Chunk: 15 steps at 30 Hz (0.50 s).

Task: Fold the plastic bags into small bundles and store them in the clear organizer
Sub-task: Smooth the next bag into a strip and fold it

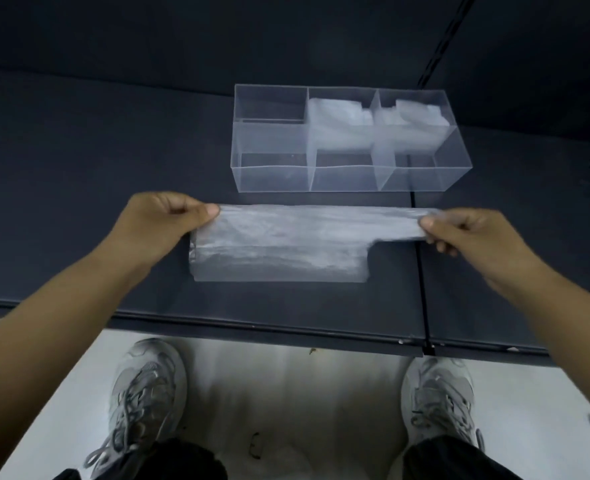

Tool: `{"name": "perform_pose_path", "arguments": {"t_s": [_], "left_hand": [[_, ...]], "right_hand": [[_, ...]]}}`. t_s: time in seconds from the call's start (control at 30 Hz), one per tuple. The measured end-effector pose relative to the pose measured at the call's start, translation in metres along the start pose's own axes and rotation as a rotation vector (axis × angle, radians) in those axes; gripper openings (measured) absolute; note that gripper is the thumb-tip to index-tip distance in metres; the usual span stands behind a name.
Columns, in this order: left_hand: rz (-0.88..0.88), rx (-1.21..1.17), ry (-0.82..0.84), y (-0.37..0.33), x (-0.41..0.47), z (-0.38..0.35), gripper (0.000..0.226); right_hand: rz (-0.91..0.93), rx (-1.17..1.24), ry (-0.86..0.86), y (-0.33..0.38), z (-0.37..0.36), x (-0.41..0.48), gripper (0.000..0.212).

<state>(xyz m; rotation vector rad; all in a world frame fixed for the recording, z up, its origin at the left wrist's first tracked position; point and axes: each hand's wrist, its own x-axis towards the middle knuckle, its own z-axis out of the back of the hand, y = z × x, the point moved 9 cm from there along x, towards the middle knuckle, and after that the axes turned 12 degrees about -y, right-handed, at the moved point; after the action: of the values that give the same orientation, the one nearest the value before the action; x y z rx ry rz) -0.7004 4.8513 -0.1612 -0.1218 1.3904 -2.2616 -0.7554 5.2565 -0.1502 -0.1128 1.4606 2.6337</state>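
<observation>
Translucent whitish plastic bag [279, 244], clear organizer [349, 140], dark navy table [79, 168], grey laced sneakers [144, 400], pale floor [286, 393]

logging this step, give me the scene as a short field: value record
left hand: pinching the left end of the plastic bag
right hand: pinching the bag's right end
bag: translucent, stretched lengthwise, folded into a long strip
clear organizer: on the dark surface behind the bag
organizer contents: folded bags in the rear middle and rear right compartments, others look empty
</observation>
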Motion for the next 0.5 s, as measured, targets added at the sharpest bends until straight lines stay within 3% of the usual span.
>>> {"name": "perform_pose_path", "arguments": {"t_s": [0.23,0.3,0.37,0.43,0.5], "left_hand": [[-0.083,0.318,-0.125,0.016,0.011,-0.014,0.018],[-0.237,0.416,-0.272,-0.005,0.004,-0.005,0.018],[-0.520,0.435,-0.405,-0.039,-0.022,-0.005,0.017],[-0.746,0.434,-0.311,-0.060,-0.054,-0.029,0.027],[-0.814,0.536,-0.088,-0.054,-0.075,-0.067,0.041]], "right_hand": [[-0.030,-0.193,-0.193,-0.028,-0.014,0.030,0.021],[-0.021,-0.220,-0.201,-0.026,-0.014,0.032,0.024],[-0.010,-0.261,-0.198,-0.023,-0.015,0.032,0.028],[-0.012,-0.295,-0.194,-0.023,-0.016,0.032,0.029],[-0.001,-0.332,-0.196,-0.020,-0.017,0.033,0.034]]}}
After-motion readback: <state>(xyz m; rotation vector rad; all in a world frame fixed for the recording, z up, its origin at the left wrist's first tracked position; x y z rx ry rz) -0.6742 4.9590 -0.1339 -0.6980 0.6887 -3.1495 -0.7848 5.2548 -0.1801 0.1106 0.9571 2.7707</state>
